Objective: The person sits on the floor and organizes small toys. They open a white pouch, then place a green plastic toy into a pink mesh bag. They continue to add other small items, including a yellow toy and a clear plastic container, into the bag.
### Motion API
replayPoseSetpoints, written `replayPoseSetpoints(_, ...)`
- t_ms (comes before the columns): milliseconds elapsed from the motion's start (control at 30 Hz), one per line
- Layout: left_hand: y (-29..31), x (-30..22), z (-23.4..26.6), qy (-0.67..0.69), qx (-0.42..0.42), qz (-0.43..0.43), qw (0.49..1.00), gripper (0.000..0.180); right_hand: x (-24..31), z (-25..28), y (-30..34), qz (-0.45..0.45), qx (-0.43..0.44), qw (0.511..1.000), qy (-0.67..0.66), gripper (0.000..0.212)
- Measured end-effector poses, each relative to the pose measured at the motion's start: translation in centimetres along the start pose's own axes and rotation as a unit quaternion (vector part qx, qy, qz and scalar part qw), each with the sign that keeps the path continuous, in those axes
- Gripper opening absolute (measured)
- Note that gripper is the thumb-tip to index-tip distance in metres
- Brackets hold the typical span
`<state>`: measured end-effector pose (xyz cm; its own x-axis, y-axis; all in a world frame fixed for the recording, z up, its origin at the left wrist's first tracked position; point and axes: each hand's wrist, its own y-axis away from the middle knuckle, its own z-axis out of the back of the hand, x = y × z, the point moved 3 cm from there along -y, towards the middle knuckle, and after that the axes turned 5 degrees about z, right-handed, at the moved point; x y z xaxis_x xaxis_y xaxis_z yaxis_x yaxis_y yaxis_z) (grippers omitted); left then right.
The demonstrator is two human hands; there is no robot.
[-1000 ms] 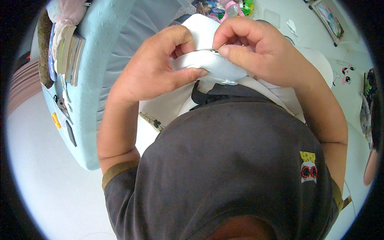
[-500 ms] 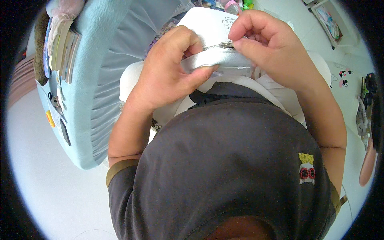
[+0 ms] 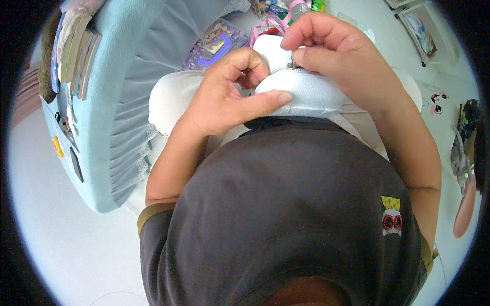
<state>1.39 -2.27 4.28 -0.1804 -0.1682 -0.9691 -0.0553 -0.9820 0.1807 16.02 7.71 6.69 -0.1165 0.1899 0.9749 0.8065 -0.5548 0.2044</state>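
while my left hand (image 3: 224, 94) is clasping white pouch (image 3: 309, 93), right hand (image 3: 344, 61) is pinching, seemingly working, zipper (image 3: 291, 64); next likely needing tautness.

No words, numbers or signs can be read here. The books (image 3: 81, 56) at 10 o'clock are too small and blurry to read. So is the colorful thing (image 3: 421, 30) at 2 o'clock, and so is the purple box (image 3: 196, 54) between 11 and 12 o'clock.

It looked like a home.
Books (image 3: 81, 61) rested on a pale-blue ruffled cover (image 3: 99, 127) with lace trim (image 3: 143, 166); a purple-handled case (image 3: 200, 47) sat beside it.
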Motion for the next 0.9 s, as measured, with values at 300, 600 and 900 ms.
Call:
replayPoseSetpoints(300,-0.8,1.2,-0.8,0.154,-0.063,0.160,0.973,0.056,-0.1,-1.8,0.2,0.016,0.050,0.994,0.094,0.011)
replayPoseSetpoints(600,-0.6,2.7,-1.7,0.206,-0.003,0.164,0.965,0.039,-1.2,-1.0,1.6,-0.005,0.006,0.992,0.124,0.005)
replayPoseSetpoints(900,-0.2,1.6,0.2,-0.118,-0.095,-0.034,0.988,0.031,-1.2,-0.2,1.5,-0.023,-0.044,0.998,0.032,0.008)
